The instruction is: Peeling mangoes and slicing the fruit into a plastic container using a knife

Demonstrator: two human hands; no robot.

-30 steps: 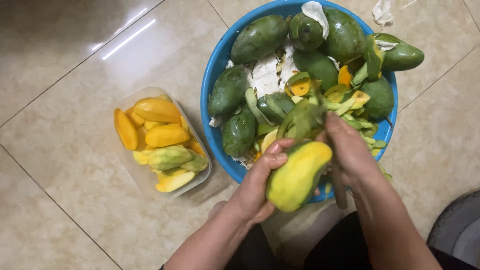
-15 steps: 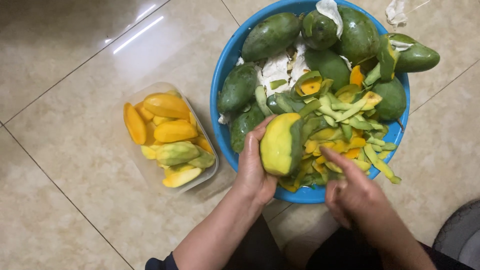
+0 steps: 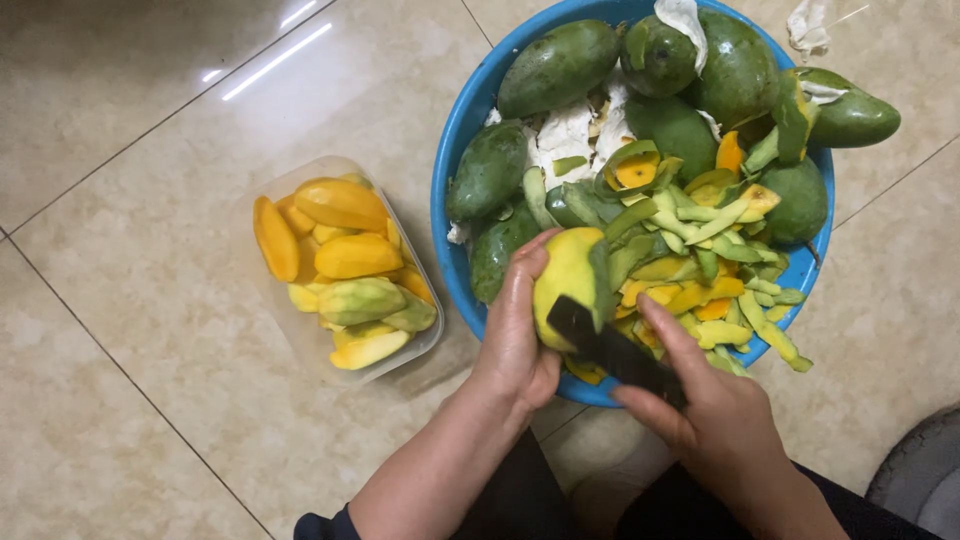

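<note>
Mango (image 3: 568, 285), partly peeled and pale yellow with a green strip left along its right side, sits at centre frame over the near rim of the blue basin (image 3: 450, 150); its lower end is hidden behind my knife (image 3: 612, 352) and my fingers. My left hand (image 3: 520, 335) wraps it from the left, thumb running up the fruit's left edge, fingers closed firmly around the back where I cannot see them. My right hand (image 3: 715, 410), lower right of centre, is closed on the dark knife, index finger stretched along its back; the handle is buried in my palm, and the cutting edge is too dark to make out against the fruit. The blade lies slantwise, its tip touching the mango's lower left. Both forearms enter from the bottom edge, the left one bare up to a dark sleeve cut off by the frame.

Inside the basin, whole green mangoes (image 3: 558, 68) ring the upper half, the topmost cropped by the frame's upper edge; a heap of green and yellow peelings (image 3: 715, 260) fills the right side and covers the basin floor, with white scraps (image 3: 562, 135) showing between. At left centre, a clear plastic tub (image 3: 262, 190) holds peeled yellow-orange slices (image 3: 340, 255). All rests on beige floor tiles (image 3: 130, 330); a dark rounded object at the lower right corner is cut off and unidentifiable.
</note>
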